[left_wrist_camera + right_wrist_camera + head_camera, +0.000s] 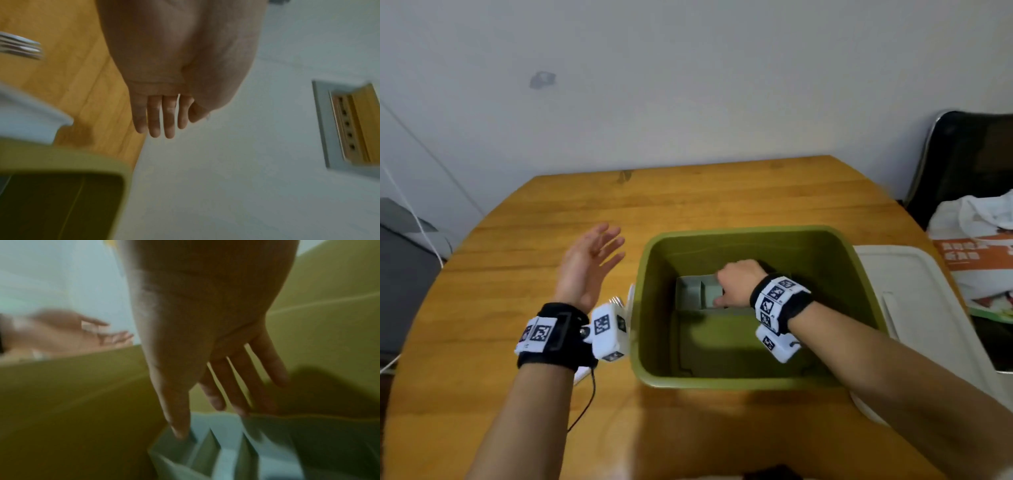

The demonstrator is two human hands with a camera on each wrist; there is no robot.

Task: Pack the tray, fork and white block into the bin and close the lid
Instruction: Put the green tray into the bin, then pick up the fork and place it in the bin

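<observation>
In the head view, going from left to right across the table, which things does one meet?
left hand → fork → green bin → tray → right hand → white lid

Your worktop [705, 202] is a wooden surface, orange-brown, with rounded far corners, and its far edge sits near a pale wall. An olive-green bin [753, 378] stands directly on it, right of centre, open at the top. The white lid [914, 291] lies flat on the worktop just beside the bin's right wall. On the bin's left side you have the fork [20, 45], its tines showing in the left wrist view, and the white block [28, 116] close to the bin's left wall; whether block and wall touch cannot be told. A thin black cable [585, 404] trails across the wood near your front edge.
</observation>
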